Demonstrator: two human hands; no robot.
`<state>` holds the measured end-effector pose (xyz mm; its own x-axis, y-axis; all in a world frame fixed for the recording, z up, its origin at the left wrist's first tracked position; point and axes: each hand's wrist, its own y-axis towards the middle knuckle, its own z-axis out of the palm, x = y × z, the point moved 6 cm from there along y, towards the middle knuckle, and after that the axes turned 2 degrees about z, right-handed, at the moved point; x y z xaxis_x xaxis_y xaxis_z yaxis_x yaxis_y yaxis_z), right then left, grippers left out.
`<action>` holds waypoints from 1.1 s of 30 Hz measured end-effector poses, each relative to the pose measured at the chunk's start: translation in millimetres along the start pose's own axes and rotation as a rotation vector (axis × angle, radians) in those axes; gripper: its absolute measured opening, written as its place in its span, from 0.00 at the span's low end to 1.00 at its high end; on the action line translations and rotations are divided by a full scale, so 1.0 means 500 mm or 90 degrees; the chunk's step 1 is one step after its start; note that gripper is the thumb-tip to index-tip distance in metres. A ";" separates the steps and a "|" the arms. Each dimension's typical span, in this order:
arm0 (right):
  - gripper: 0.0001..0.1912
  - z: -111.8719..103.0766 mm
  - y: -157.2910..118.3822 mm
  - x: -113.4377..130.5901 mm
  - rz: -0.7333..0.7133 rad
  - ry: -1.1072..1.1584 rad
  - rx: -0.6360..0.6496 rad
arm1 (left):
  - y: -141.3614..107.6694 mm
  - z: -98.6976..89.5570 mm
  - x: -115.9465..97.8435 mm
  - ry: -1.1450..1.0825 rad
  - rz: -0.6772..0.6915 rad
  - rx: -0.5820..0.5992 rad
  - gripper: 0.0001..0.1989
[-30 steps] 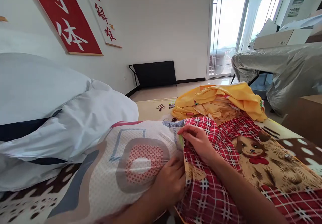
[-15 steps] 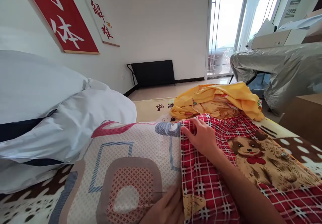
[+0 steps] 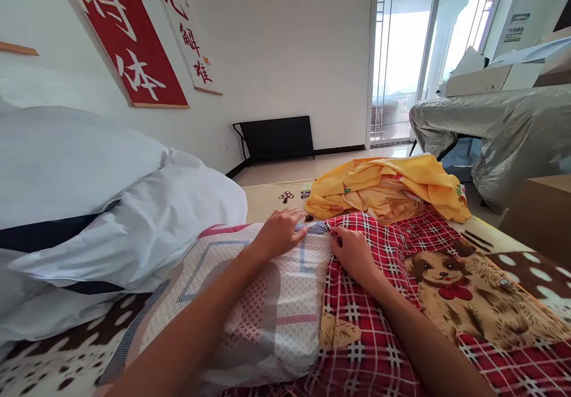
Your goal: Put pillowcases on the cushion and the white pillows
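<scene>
A grey-white patterned pillow point(image 3: 294, 302) lies in front of me, its right end at the opening of a red plaid pillowcase point(image 3: 379, 278) printed with a brown dog. Resting on the pillow's far edge is my left hand point(image 3: 280, 232), fingers stretched out and thumb apart. At the far corner of the opening, my right hand point(image 3: 354, 254) pinches the pillowcase's hem between thumb and fingers. How far the pillow reaches inside the case is hidden. Red plaid cloth also shows below the pillow's near edge.
White bedding with dark bands point(image 3: 187, 201) is heaped on the left. A yellow cloth point(image 3: 388, 183) lies bunched beyond the pillowcase, on a brown-and-cream spotted bed cover point(image 3: 526, 266). A cardboard box point(image 3: 539, 207) and plastic-covered furniture point(image 3: 499, 117) stand at right.
My left hand has moved from the pillow's near side to its far edge. My right hand stays at the hem. Red plaid cloth now shows along the pillow's near edge.
</scene>
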<state>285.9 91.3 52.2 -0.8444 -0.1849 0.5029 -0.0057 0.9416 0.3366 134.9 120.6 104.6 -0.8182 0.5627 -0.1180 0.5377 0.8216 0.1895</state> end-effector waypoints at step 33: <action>0.13 -0.016 0.031 -0.032 -0.020 0.460 -0.114 | -0.020 0.075 -0.051 0.022 0.091 0.099 0.25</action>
<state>303.6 106.8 55.8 -0.2820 -0.4081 0.8683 0.1148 0.8841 0.4529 158.0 101.6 69.3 -0.7364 0.6733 -0.0661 0.6716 0.7393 0.0489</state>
